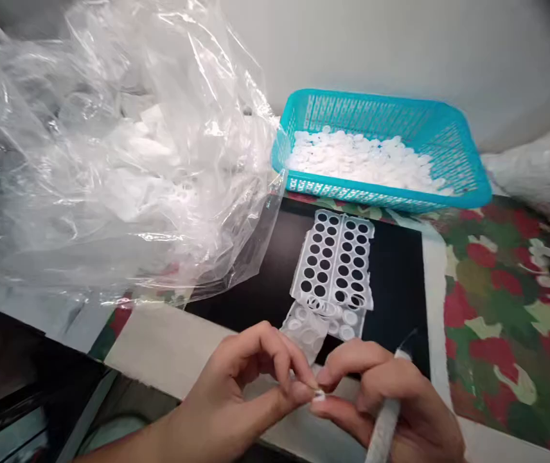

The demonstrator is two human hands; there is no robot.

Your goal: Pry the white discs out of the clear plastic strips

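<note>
My left hand (256,379) and my right hand (390,399) meet near the table's front edge. Both pinch a small white piece (320,395) between thumb and forefinger; its exact kind is too small to make out. Also gripped in my right hand is a pen-like tool (383,431) with a white handle and a thin dark tip pointing away from me. Just beyond my fingers lie perforated white sheets (335,257) with rows of round holes. A nearer sheet (347,321) has round white discs in it, and my left fingers partly cover a translucent strip (306,331).
Under the sheets is a black mat (400,283). A turquoise basket (381,196) of small white discs (362,157) stands behind it. At left bulges a large clear plastic bag (135,161) with white scraps. A camouflage-patterned cloth (501,308) covers the right side, with white scraps (540,254) on it.
</note>
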